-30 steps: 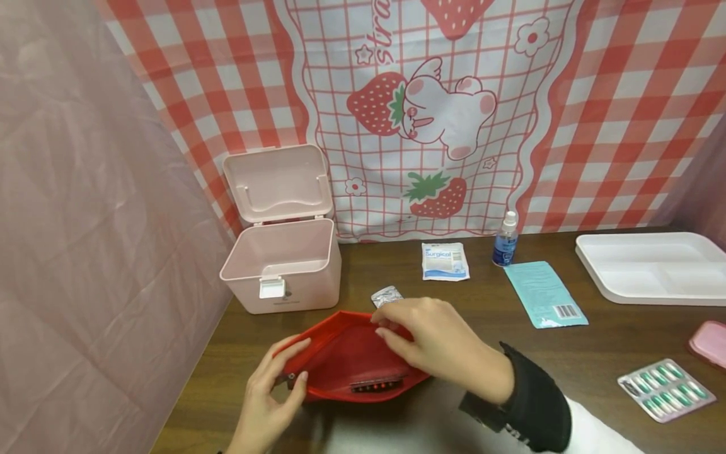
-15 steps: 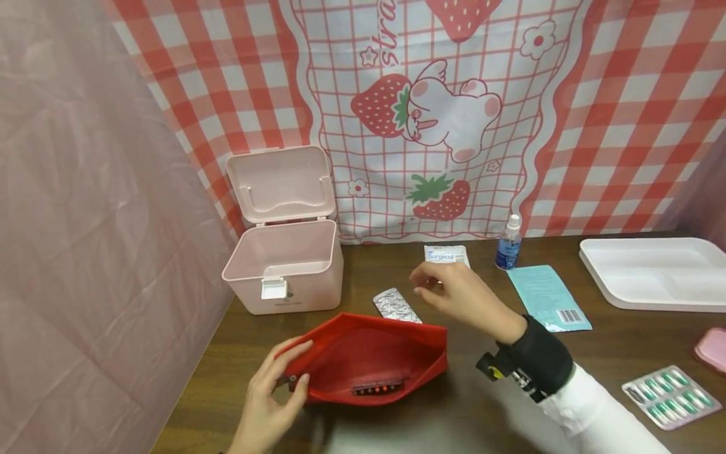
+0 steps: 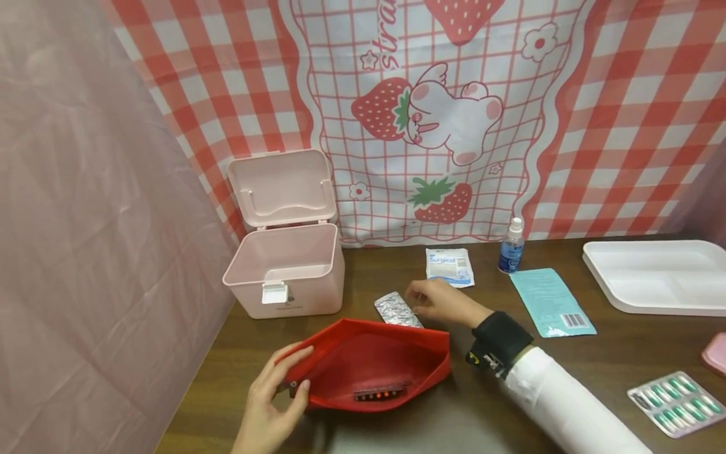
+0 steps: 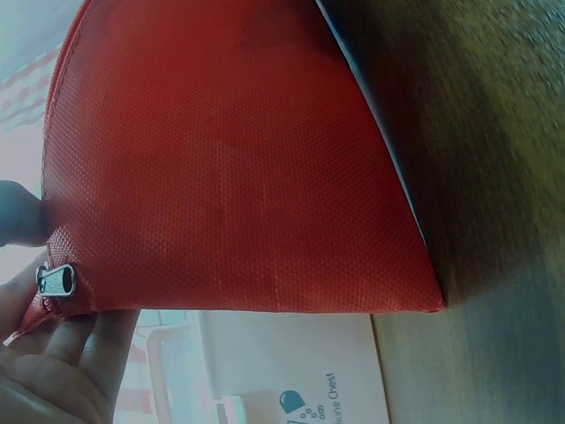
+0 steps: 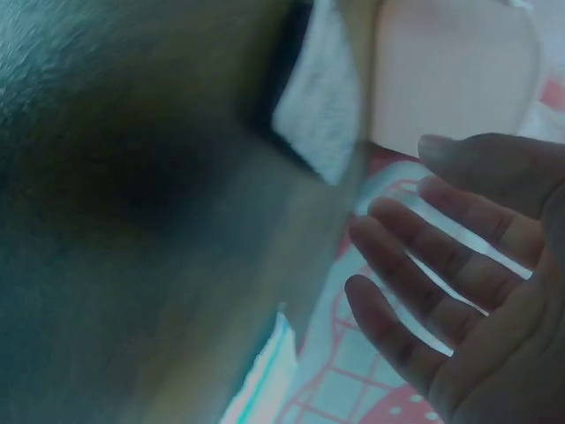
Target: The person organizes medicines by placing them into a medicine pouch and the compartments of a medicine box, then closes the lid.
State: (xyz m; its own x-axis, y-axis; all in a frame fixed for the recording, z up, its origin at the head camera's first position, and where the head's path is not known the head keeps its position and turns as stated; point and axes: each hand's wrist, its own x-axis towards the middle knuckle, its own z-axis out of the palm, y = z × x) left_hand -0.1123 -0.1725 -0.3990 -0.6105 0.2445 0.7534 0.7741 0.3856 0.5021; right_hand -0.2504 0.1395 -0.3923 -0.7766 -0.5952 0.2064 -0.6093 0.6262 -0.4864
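Observation:
My left hand (image 3: pixel 271 398) grips the left end of a red zip pouch (image 3: pixel 368 359), thumb and fingers on either side of its edge. The pouch's mouth gapes upward, and inside lies a dark strip with orange-red dots (image 3: pixel 379 395). In the left wrist view, a metal zipper pull (image 4: pixel 57 281) hangs close to the fingers. My right hand (image 3: pixel 448 304) holds nothing and hovers beside a silver foil blister pack (image 3: pixel 395 309) behind the pouch. Its fingers look loosely extended in the right wrist view, apart from the foil pack (image 5: pixel 322 106).
An open pink medicine box (image 3: pixel 306 296) stands at back left. Behind my right hand are a Surgical packet (image 3: pixel 450 266), a blue spray bottle (image 3: pixel 512 249) and a teal packet (image 3: pixel 550 302). A white tray (image 3: pixel 607 296), capsule blister pack (image 3: pixel 677 403) and pink case (image 3: pixel 716 353) lie right.
My right hand has left the pouch's mouth, swung back over the Surgical packet, then come down beside the silver blister pack. My left hand keeps its hold on the pouch.

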